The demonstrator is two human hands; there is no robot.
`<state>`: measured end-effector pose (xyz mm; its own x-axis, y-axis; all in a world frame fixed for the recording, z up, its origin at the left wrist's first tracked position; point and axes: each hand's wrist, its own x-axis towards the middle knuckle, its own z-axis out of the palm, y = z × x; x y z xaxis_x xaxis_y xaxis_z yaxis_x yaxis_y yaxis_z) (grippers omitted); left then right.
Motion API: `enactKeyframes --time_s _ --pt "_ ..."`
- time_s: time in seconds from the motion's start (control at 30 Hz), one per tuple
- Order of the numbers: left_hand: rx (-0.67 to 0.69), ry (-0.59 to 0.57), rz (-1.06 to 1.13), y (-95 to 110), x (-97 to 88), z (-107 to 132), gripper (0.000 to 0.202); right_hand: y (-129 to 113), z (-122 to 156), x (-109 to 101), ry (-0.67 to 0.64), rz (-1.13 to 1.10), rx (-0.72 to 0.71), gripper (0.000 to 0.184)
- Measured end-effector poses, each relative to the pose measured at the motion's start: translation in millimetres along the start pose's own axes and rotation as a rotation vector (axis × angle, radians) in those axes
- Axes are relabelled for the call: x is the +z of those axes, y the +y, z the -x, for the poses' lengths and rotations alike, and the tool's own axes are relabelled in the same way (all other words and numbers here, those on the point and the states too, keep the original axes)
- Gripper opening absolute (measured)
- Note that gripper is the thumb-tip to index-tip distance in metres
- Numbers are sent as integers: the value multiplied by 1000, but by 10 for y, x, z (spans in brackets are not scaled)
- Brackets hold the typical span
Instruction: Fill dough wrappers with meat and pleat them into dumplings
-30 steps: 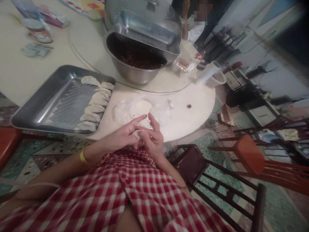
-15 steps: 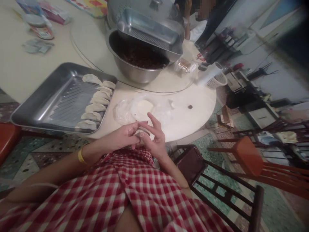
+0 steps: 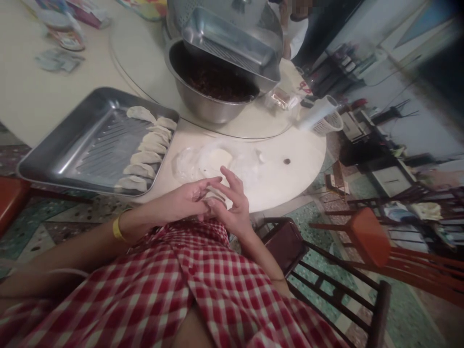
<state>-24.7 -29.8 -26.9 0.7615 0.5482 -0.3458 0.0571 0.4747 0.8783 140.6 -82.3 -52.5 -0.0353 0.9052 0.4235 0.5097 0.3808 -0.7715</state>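
Observation:
Both hands meet just above the near table edge, holding a pale dumpling (image 3: 215, 195) between them. My left hand (image 3: 192, 199) presses its thumb and fingers on the dumpling's left side. On the other side, my right hand (image 3: 234, 208) pinches it with the thumb, its index and other fingers partly stretched out. Fingers cover much of the dumpling. Beyond the hands, dumpling wrappers (image 3: 219, 157) lie in a clear plastic bag (image 3: 184, 162). To the left, a metal tray (image 3: 72, 169) carries a row of several folded dumplings (image 3: 147, 157) along its right side.
A steel bowl (image 3: 213, 112) of dark filling stands on the glass turntable, with another metal tray (image 3: 232, 46) leaning over it. A white basket (image 3: 328, 123) sits at the right table edge. Chairs (image 3: 286, 241) stand to the right. Across the table, a person (image 3: 297, 36) is partly visible.
The view has shifted slightly, so the table things sit a little further right. Both hands stay together on the dumpling, with small finger movements.

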Motion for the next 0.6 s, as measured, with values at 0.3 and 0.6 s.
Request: enactKeyframes --time_s 0.3,0.6 --pt "21 30 12 -64 27 -23 70 -5 -34 45 83 39 -18 19" --pt "46 73 -38 -140 34 -35 25 3 -104 -52 -53 27 -48 27"
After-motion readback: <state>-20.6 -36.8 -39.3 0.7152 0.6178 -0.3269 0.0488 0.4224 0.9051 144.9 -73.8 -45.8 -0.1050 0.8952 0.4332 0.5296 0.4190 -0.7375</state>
